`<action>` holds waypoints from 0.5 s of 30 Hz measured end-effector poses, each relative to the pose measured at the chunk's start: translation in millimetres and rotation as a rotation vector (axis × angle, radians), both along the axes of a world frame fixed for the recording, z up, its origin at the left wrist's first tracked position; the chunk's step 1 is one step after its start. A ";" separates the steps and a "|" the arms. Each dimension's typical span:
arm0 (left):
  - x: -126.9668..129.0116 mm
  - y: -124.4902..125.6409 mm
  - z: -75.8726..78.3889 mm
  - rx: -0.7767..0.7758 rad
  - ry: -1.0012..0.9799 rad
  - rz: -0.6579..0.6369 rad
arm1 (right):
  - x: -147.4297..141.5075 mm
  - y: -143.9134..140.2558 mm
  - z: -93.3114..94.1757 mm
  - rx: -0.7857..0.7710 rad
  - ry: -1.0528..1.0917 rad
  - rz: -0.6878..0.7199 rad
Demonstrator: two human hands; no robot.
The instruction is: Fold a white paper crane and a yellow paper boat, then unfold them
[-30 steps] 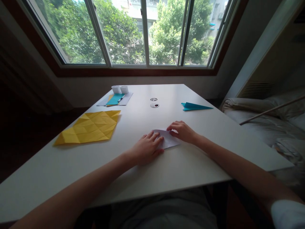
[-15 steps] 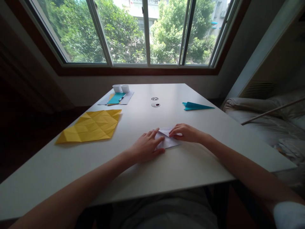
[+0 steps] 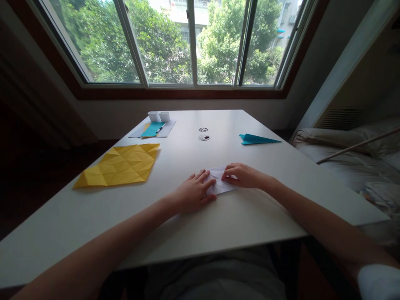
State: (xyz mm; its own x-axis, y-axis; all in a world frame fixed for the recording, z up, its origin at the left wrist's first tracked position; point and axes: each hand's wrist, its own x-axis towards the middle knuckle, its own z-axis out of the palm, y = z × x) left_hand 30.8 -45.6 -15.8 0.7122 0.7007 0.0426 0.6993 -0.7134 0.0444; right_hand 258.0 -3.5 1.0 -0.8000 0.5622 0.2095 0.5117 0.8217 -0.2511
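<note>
A folded sheet of white paper (image 3: 220, 187) lies on the white table between my two hands. My left hand (image 3: 194, 192) rests flat on its left part with the fingers spread. From the right side, my right hand (image 3: 239, 175) reaches in with bent fingers and pinches a folded flap near the paper's upper right. A fold line shows between the hands. Fingers cover both the left end of the paper and part of its right side.
A creased yellow paper sheet (image 3: 125, 164) lies to the left. Beyond it are two small white containers (image 3: 153, 116), a blue sheet (image 3: 152, 128) and a pen (image 3: 161, 127). At the right sits a folded blue paper plane (image 3: 258, 139). Two round grommets (image 3: 204, 137) mark the table's middle.
The raised flap of the white paper now lies flatter. The fingers of my left hand have shifted slightly on it, and my right hand keeps nearly the same place.
</note>
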 end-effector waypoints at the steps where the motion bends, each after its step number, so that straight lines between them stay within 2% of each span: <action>1: 0.2 0.2 -0.2 -0.002 0.001 0.001 | -2.5 0.3 -2.0 0.025 -0.007 -0.034; 6: 0.7 1.4 0.8 0.016 0.004 -0.001 | -15.6 1.8 -11.1 0.144 -0.089 -0.160; 10: -0.5 2.7 2.5 0.024 0.008 0.012 | -18.8 1.5 -10.9 0.154 -0.153 -0.166; 15: -1.2 3.8 2.9 0.023 0.017 0.012 | -14.4 0.6 -1.5 0.128 -0.189 -0.164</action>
